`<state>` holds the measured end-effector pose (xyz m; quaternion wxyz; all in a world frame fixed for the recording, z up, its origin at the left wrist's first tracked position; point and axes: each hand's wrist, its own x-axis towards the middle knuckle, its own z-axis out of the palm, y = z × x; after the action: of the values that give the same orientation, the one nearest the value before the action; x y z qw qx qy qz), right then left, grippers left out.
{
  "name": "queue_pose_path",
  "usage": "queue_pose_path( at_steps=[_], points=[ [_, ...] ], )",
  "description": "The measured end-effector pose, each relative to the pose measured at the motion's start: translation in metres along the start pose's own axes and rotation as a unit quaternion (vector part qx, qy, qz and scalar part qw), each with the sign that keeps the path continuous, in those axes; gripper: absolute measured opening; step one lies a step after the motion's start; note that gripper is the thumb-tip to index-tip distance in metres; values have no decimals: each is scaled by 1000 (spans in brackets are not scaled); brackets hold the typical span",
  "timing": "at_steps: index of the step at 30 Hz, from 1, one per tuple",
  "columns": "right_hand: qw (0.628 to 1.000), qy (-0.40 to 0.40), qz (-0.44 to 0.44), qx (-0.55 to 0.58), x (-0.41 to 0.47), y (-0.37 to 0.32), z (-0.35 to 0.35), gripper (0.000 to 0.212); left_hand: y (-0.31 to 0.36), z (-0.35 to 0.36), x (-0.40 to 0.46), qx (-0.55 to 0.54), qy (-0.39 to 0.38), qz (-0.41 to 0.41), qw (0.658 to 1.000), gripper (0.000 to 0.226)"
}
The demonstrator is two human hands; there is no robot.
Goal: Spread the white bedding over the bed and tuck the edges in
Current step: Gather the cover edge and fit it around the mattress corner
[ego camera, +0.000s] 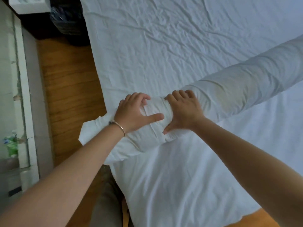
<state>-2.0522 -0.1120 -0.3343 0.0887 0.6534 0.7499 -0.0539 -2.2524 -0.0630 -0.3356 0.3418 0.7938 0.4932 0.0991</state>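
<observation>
A long roll of white bedding (242, 89) lies across the bed (164, 46), running from the left edge up to the right. Its unrolled part covers the near end of the bed. My left hand (132, 112) grips the roll's left end, fingers curled over the top and thumb stretched along the near side. Just to the right, my right hand (185, 108) grips the roll too, fingers over the far side and thumb pressed into the near side. A loose flap of bedding sticks out past the bed edge under my left wrist.
The wrinkled white sheet covers the far part of the bed. A strip of wooden floor (68, 89) runs along the bed's left side. A dark bin with a black bag (68, 22) stands at the far left corner, beside a white box (27, 5).
</observation>
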Motion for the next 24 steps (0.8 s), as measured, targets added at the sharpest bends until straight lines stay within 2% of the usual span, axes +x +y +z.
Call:
queue_pose_path(
  at_steps=[2, 4, 6, 8, 10, 13, 16, 18, 22, 24],
  points=[
    [997, 74, 6, 20, -19, 0, 13, 110, 2, -11, 17, 41, -105, -13, 994, 109],
    [990, 140, 16, 32, -40, -2, 26, 106, 6, -9, 23, 59, -221, -43, 972, 122],
    [979, 200, 28, 40, -58, -6, 38, 97, 9, 3, 18, 53, -287, -70, 954, 128],
    [966, 255, 33, 36, -74, -13, 49, 78, 13, 16, 6, 92, -258, -64, 960, 125],
    [963, 265, 41, 37, -85, -18, 55, 69, 17, 28, -10, 137, -179, -39, 973, 116],
    [979, 202, 9, 28, -94, -12, 47, 84, 22, 42, -32, 161, -81, -21, 983, 101],
    [995, 34, -45, 82, -81, 17, 6, 99, 27, 51, -47, 185, -39, -19, 982, 94],
    [987, -81, -38, 132, -60, 33, -26, 105, 29, 57, -56, 194, -7, -2, 981, 92],
    [968, -236, -62, 68, -32, 26, -33, 142, 35, 77, -85, 212, 78, 38, 973, 88],
    [961, -265, -59, 46, -40, 16, -18, 140, 38, 88, -100, 211, 116, 57, 969, 88]
  ],
)
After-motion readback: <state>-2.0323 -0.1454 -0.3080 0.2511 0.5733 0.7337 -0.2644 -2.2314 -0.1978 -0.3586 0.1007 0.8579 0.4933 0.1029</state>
